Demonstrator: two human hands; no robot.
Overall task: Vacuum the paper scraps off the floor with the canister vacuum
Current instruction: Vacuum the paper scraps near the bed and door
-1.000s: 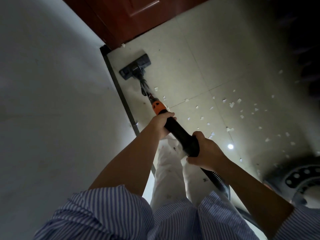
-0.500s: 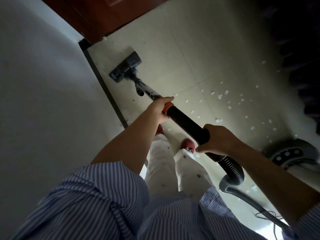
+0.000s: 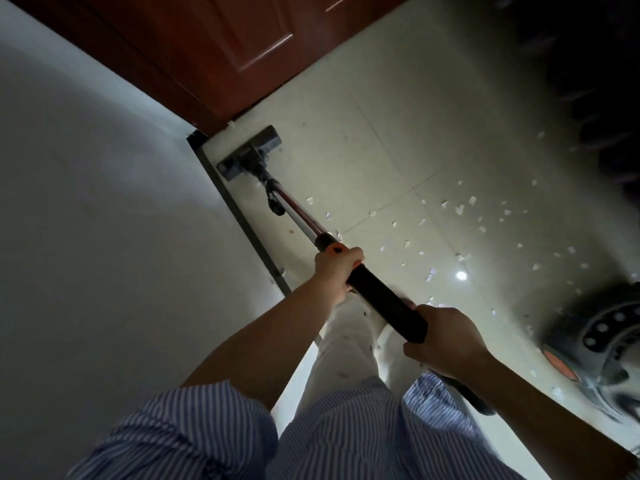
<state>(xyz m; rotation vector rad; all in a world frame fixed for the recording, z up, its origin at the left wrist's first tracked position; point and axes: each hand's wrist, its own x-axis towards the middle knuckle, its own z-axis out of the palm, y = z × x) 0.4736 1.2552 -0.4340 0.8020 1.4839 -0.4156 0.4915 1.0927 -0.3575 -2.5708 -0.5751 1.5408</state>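
Nozzle (image 3: 250, 152) advanced doorward; two hands (image 3: 337, 268) gripping.

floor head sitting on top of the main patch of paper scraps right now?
No: the floor head sits in the corner by the wooden door, while the paper scraps lie scattered on the tiles well to its right.

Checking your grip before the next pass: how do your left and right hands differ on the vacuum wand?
The left hand grips the black handle tube at its front end, by the orange collar; the right hand grips its rear end, nearer the body. The left forearm reaches farther forward than the right. Both hands curl fully round the same tube.
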